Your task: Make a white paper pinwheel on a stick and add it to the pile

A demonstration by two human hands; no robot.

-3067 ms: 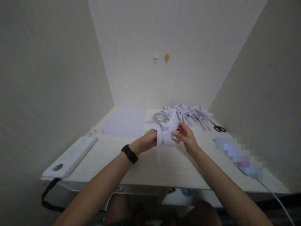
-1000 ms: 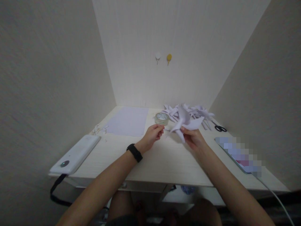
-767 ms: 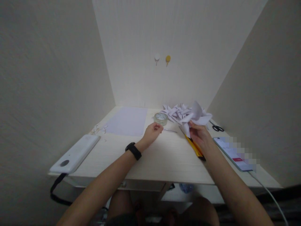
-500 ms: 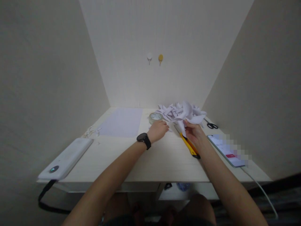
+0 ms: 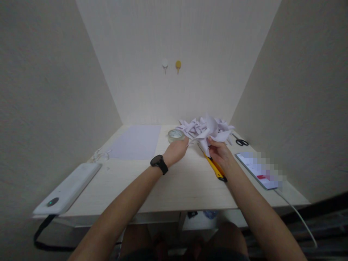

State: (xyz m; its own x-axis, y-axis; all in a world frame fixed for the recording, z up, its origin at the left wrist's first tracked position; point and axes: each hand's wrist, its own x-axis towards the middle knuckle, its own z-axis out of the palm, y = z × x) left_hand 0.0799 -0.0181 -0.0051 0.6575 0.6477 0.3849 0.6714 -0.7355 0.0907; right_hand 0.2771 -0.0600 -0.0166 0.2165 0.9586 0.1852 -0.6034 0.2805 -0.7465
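My right hand [image 5: 220,154] holds a white paper pinwheel [image 5: 210,133] up off the pale wooden worktop [image 5: 174,181], its fingers pinching the folded centre from below. My left hand [image 5: 176,150], with a black watch [image 5: 158,164] at the wrist, reaches to the pinwheel's 9 o'clock side, fingers pressed together at the tip of one blade (whether they truly grip it I cannot tell). Just behind the pinwheel, at 12 o'clock, lies a heap of finished paper pinwheels [image 5: 194,125]. A roll of clear tape [image 5: 175,135] sits at 10 o'clock from my left hand. A yellow utility knife [image 5: 214,168] lies under my right wrist. Black scissors [image 5: 240,141] and a smartphone [image 5: 257,169] lie at 3 o'clock; a white paper sheet [image 5: 136,142] lies at 9 o'clock.
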